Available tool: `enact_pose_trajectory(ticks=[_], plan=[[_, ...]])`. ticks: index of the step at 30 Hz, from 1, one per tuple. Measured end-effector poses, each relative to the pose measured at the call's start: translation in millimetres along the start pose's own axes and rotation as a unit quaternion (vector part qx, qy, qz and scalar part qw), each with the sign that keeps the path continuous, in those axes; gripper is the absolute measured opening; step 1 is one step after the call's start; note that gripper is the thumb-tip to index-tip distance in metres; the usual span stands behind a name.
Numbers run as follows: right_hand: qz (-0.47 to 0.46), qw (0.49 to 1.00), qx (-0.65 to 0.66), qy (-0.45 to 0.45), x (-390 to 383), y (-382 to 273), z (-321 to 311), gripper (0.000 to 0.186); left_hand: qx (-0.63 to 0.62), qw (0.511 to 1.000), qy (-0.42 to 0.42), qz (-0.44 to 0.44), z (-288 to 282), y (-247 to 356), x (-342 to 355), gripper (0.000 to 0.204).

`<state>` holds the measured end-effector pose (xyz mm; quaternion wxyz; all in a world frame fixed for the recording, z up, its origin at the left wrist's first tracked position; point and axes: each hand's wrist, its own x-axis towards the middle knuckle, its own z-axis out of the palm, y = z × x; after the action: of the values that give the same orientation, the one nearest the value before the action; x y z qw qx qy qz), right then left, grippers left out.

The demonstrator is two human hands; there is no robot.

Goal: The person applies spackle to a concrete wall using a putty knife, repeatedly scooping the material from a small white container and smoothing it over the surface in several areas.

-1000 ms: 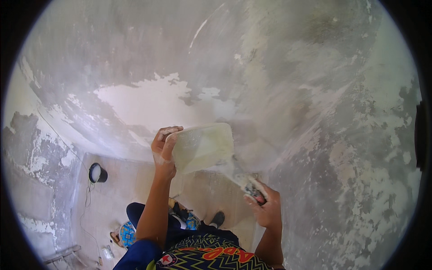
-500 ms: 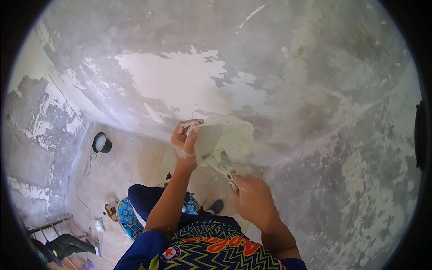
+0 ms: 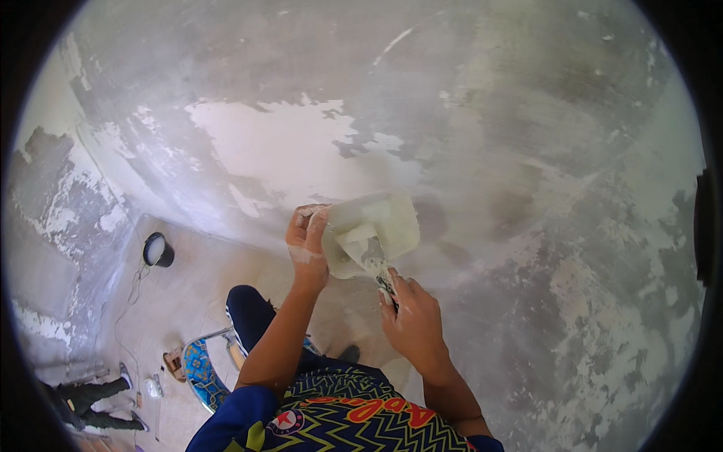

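My left hand (image 3: pixel 306 248), white residue on its fingers, grips the left side of a pale, translucent plastic tray (image 3: pixel 399 218) held in front of the patchy plastered wall (image 3: pixel 527 135). In my right hand (image 3: pixel 410 316), fingers wrapped round its handle, is a putty knife (image 3: pixel 361 247) smeared with whitish paste. Its wide blade lies angled over the inside of the tray, pointing up and left. Whether the blade touches the tray's bottom I cannot tell.
A black bucket (image 3: pixel 166 255) with pale contents stands left on the floor beside a cable (image 3: pixel 135 294). A blue-patterned chair (image 3: pixel 199 369) is under me, brown sandals (image 3: pixel 173 365) beside it. Another person's legs (image 3: pixel 98 407) show at lower left.
The knife has moved from the tray's lower right up into the tray, its blade now angled up-left. My view has shifted, and another person's legs have come into sight at lower left.
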<state>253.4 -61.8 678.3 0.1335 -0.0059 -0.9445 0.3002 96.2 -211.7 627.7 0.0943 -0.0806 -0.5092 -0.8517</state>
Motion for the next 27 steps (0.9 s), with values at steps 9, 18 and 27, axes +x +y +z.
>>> enact_pose_trajectory(ticks=[9,18,27], plan=[[0.035,0.998,-0.008,0.045,-33.4,19.6,-66.1,0.04,-0.021,0.998,-0.06,-0.012,49.8,-21.0,-6.7,0.013],[0.155,0.979,-0.118,0.061,-31.4,42.6,-66.8,0.042,-0.035,0.985,-0.167,-0.025,94.6,-49.1,-15.4,0.014],[0.247,0.93,0.025,0.27,-52.2,66.4,-76.0,0.037,-0.066,0.945,-0.255,-0.193,171.3,-97.6,-6.9,0.01]])
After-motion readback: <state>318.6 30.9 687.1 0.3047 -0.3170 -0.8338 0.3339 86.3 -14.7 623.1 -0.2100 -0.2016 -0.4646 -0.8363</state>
